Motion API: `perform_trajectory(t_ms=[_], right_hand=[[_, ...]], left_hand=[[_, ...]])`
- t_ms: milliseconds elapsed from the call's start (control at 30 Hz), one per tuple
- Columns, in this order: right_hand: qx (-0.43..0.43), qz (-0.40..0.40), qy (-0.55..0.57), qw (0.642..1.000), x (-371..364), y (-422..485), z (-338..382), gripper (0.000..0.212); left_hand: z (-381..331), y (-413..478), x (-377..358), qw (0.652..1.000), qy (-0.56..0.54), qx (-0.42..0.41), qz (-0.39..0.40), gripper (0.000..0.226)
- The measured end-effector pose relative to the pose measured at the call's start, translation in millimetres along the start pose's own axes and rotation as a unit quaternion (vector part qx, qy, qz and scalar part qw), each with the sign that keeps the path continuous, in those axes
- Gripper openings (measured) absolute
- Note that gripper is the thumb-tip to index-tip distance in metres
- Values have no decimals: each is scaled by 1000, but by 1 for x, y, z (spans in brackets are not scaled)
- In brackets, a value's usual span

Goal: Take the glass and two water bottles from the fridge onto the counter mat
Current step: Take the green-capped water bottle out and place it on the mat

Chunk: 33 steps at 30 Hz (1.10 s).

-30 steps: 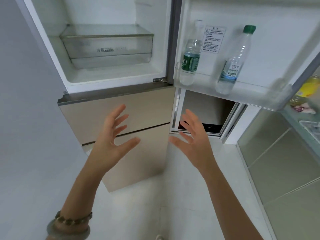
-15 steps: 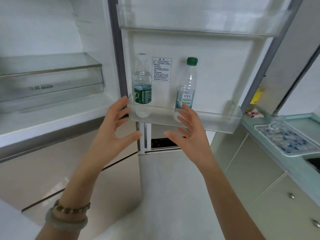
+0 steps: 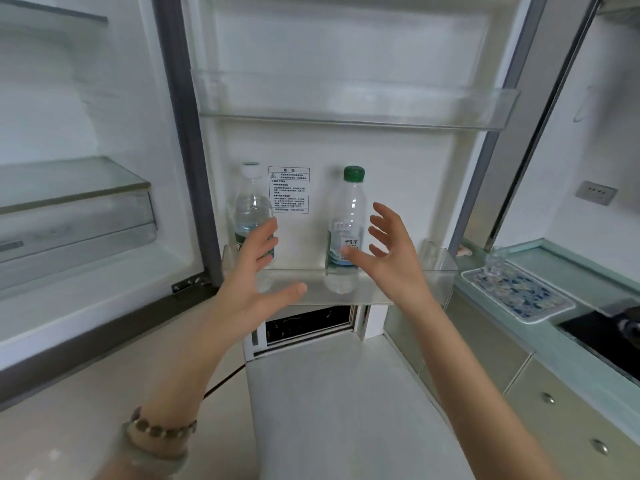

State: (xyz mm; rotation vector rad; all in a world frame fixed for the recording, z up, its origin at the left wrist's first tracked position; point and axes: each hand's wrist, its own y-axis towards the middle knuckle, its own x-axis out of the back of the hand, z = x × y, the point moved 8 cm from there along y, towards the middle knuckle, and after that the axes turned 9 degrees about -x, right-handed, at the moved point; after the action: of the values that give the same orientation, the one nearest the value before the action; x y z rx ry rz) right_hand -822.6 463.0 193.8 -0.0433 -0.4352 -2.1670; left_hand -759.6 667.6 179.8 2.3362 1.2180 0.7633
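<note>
Two clear water bottles stand upright in the lower shelf [image 3: 398,285] of the open fridge door. The left bottle [image 3: 251,206] has a white cap and a green label. The right bottle [image 3: 346,216] has a green cap and a pale label. My left hand [image 3: 256,275] is open, fingers spread, right in front of the left bottle's label, not clasping it. My right hand [image 3: 388,251] is open just right of the right bottle, thumb near its label. A clear glass [image 3: 497,263] stands on the blue patterned mat [image 3: 519,294] on the counter at right.
An empty door shelf [image 3: 346,105] hangs above the bottles. The fridge interior at left holds a clear drawer [image 3: 76,220]. A green counter [image 3: 568,268] with drawers below runs along the right, with a black sink [image 3: 609,337] beyond the mat. White floor lies below my arms.
The view has swung up and closer to the door. Both hands have risen from below the shelf to bottle height, the left in front of the white-capped bottle, the right beside the green-capped one.
</note>
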Motion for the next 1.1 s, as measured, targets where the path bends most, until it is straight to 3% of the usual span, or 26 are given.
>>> perform_trajectory(t_ms=[267,367,567,867,1100], right_hand=[[-81,-27,-72,994,-9,65,-16,96],[-95,-8,-73,993,-16,77,-21,91],[-102,-2,-84,991,-23,84,-29,73],[-116,2,-130,985,-22,86,-36,77],[-54,-44,-128,989,-11,79,5,71]], left_hand=[[36,47,-16,997,25,27,71,88],[46,57,-23,996,23,27,87,88],[65,67,-30,990,40,56,125,93],[75,66,-36,986,48,70,145,92],[74,66,-36,986,58,75,139,93]])
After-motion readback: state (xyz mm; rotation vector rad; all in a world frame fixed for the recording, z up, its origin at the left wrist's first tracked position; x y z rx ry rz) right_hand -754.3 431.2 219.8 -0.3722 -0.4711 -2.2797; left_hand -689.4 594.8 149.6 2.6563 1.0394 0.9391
